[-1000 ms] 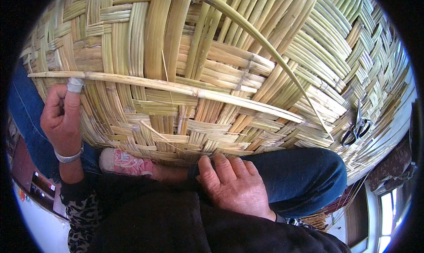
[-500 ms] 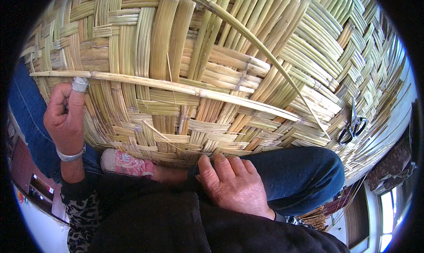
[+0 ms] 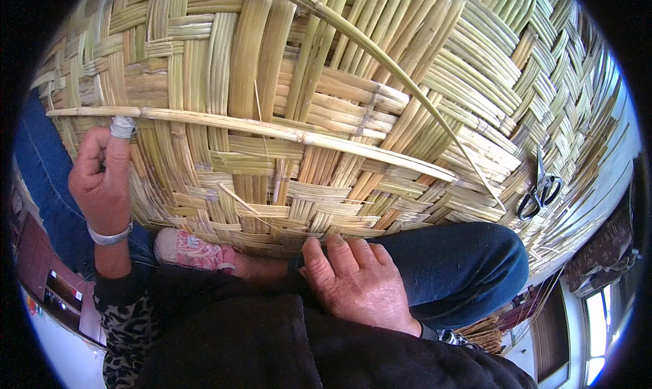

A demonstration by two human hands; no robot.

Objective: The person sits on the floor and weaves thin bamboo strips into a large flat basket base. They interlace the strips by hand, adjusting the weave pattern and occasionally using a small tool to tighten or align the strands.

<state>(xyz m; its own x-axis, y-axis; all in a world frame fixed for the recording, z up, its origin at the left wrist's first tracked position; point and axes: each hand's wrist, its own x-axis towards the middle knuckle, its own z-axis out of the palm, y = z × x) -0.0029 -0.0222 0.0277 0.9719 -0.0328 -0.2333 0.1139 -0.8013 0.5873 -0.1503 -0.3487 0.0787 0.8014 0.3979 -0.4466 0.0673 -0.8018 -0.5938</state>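
A large woven mat (image 3: 244, 165) of pale green and tan split reeds lies in front of me. Across it runs a long pale reed strip (image 3: 285, 133). Just below that strip's left end is my left hand (image 3: 102, 168), most of its fingers curled in and one finger, wrapped in whitish tape, pointing up at the strip. Whether the taped tip touches it I cannot tell. I see nothing held there. On my bent right leg (image 3: 462, 267) rests my right hand (image 3: 356, 280), its bent fingers slightly apart and holding nothing.
A greenish reed (image 3: 401, 76) slants over the mat from the top. Black-handled scissors (image 3: 540, 195) lie on the mat at the right. My pink shoe (image 3: 190, 248) meets its near edge. Loose strip ends (image 3: 598, 165) fan out at the far right.
The view has shifted very slightly. Both hands, the reeds and the scissors otherwise keep their places.
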